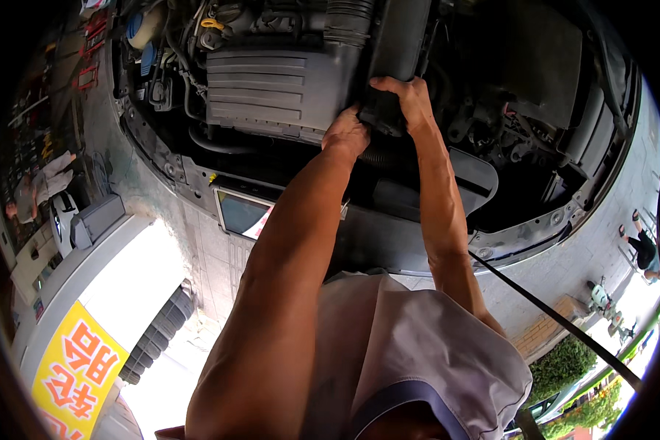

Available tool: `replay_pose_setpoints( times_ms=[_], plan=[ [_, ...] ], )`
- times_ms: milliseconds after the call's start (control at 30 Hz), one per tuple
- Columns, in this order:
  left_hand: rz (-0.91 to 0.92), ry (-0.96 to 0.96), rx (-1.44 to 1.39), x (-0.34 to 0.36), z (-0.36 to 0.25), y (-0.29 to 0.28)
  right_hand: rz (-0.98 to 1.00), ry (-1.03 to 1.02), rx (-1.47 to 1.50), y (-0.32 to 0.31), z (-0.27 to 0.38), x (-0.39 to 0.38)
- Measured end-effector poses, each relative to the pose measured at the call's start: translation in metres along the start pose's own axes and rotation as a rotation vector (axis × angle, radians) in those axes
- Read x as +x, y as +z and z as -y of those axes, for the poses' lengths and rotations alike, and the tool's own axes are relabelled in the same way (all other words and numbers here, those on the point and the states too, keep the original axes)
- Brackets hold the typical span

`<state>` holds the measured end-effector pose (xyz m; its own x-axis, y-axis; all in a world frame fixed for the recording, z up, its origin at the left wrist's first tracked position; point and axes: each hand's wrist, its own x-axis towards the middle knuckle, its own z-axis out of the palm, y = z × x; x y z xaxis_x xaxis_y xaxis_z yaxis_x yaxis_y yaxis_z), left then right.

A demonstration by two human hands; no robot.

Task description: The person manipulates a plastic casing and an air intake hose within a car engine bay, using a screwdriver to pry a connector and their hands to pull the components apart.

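My right hand [412, 99] is closed on the lower part of a long black plastic air duct [397, 51] in a car's engine bay. Its thumb and forefinger lie across the duct's top, while the other fingers are hidden. Just left of it, my left hand [347, 134] is closed at the duct's lower left edge, its fingertips partly out of sight. Beside that hand sits a ribbed black engine cover [268, 84]. A corrugated black hose [346, 22] runs up from the cover's far right corner.
A yellow dipstick handle [212, 23] and a blue-capped reservoir [145, 28] lie at the far left. A dark box [528, 59] fills the right side. A screen device [243, 213] rests at the car's front edge. A black pole [565, 323] slants at right; stacked tyres [158, 334] stand at left.
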<state>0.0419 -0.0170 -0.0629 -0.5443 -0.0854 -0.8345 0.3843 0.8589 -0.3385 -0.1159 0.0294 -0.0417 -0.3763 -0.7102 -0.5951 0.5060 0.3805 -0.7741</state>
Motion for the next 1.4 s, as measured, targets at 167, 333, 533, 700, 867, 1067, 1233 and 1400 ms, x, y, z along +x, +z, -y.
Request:
replay_pose_setpoints(
  times_ms=[167, 333, 533, 700, 867, 1067, 1233, 1400],
  plan=[
    [0.032, -0.004, 0.298, -0.012, 0.000, -0.003, -0.003, 0.049, -0.111, -0.001, 0.011, -0.018],
    [-0.240, -0.033, -0.133, -0.027, 0.015, -0.047, -0.137, -0.003, -0.504, -0.040, 0.000, -0.049],
    [-0.172, -0.020, -0.148, -0.031, 0.020, -0.021, -0.181, -0.377, -0.156, 0.003, 0.017, -0.198],
    [-0.078, 0.031, -0.146, -0.039, 0.029, -0.036, -0.434, -0.252, -0.169, 0.041, -0.074, -0.280],
    [-0.133, 0.048, -0.200, -0.033, 0.025, -0.036, -0.615, -0.080, -0.304, 0.051, -0.144, -0.318],
    [-0.018, 0.011, -0.328, -0.043, 0.026, -0.050, -0.744, -0.254, -0.337, 0.030, -0.147, -0.308],
    [-0.094, -0.015, -0.287, -0.040, 0.023, -0.036, -0.709, -0.553, -0.580, -0.003, -0.117, -0.261],
    [-0.194, -0.054, -0.306, -0.041, 0.020, -0.028, -0.767, -0.801, -0.823, -0.035, -0.099, -0.205]
  ],
)
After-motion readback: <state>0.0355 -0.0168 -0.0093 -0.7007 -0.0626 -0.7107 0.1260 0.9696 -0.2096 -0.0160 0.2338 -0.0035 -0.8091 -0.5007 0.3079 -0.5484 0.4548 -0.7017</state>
